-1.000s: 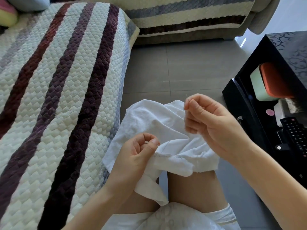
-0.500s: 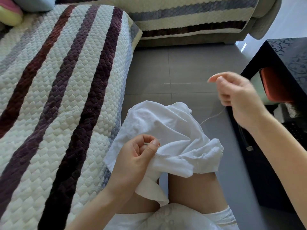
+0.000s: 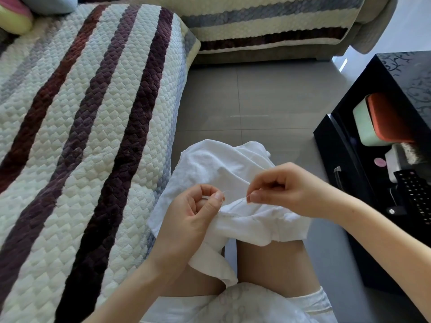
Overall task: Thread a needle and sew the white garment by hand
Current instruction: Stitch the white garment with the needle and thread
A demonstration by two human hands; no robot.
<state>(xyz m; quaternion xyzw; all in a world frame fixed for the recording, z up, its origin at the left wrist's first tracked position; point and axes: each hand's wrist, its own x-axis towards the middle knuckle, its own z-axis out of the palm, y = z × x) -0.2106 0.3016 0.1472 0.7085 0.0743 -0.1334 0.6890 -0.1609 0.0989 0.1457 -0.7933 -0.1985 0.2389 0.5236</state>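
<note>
The white garment (image 3: 224,169) lies bunched over my knees at the lower centre. My left hand (image 3: 193,220) pinches a fold of it between thumb and forefinger, right beside a hem seam. My right hand (image 3: 286,190) hovers just to the right of that spot, its thumb and forefinger pinching the needle (image 3: 243,198), whose thin tip points left toward the fabric. A fine white thread (image 3: 233,202) runs from the needle down to the seam; most of it is hard to make out against the cloth.
A quilted striped sofa cover (image 3: 81,136) fills the left, another sofa section (image 3: 268,26) the back. Grey floor tiles (image 3: 245,101) lie ahead. A black cabinet (image 3: 384,148) at the right holds an orange-and-green box (image 3: 377,122) and a remote control (image 3: 415,194).
My right hand, raised up and to the right with the thread drawn out half a second ago, has come back down to the fabric beside my left hand. My left hand has kept its pinch.
</note>
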